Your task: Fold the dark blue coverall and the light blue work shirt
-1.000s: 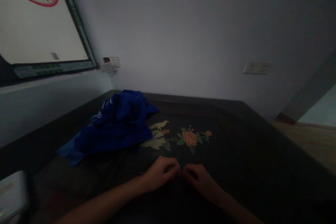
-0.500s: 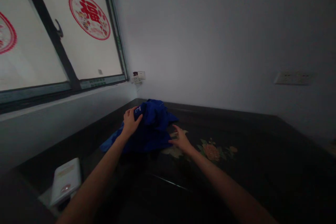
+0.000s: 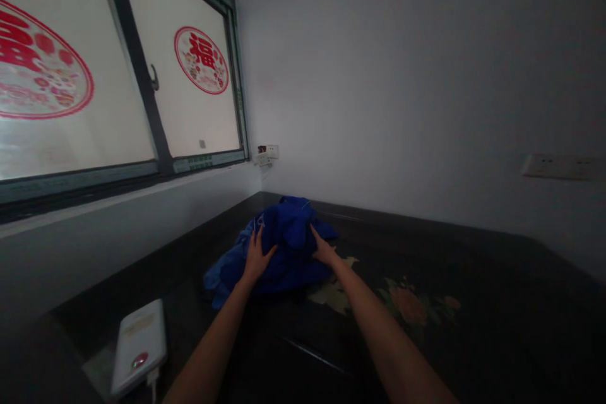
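Observation:
A crumpled blue garment (image 3: 291, 227) lies heaped near the far left corner of the dark tabletop, with a small white mark on its left side. Against that left side rests my left hand (image 3: 258, 257), its fingers spread and its thumb apart. My right hand (image 3: 324, 249) touches the heap's right side, fingers stretched toward the cloth and partly hidden by its folds. The two hands flank the bundle, which sits on the table.
A white power bank (image 3: 141, 346) with a cable lies at the left front. The dark table (image 3: 454, 347) bears a flower print (image 3: 409, 304). A window (image 3: 199, 113) with red stickers runs along the left; sockets (image 3: 561, 166) sit on the back wall.
My right hand has moved left from beside the garment onto its right side. My left hand has slid a little lower on the cloth. The camera view has shifted left and up.

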`<state>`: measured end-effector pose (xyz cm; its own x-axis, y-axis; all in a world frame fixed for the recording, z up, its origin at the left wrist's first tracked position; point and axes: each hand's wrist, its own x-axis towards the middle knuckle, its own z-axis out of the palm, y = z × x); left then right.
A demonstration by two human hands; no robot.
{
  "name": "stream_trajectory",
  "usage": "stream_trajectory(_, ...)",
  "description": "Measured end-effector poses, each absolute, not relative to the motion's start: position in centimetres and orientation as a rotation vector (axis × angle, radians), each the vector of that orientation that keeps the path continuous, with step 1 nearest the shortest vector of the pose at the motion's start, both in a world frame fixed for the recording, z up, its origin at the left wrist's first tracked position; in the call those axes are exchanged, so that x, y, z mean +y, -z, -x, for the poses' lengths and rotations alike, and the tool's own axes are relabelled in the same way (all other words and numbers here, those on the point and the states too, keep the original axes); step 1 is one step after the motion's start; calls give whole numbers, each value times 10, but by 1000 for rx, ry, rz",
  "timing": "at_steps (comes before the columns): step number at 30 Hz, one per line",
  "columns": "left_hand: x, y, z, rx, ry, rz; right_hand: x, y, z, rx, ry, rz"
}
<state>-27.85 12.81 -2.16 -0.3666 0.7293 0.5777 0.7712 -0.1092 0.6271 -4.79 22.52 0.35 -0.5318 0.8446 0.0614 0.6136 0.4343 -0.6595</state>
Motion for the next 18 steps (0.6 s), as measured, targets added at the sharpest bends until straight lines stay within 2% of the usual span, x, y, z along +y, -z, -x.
stream_trajectory(5, 124, 24, 275, -2153, 1538, 1752, 208, 5, 57, -2190, -905, 1031)
stream_trajectory(11, 111, 2, 257, -2033, 1605, 1830, 182, -9, 71, -2041, -897, 886)
stream_trajectory(18, 106, -38, 202, -1868, 2037, 1821, 153, -49, 50, -1810, -896, 731)
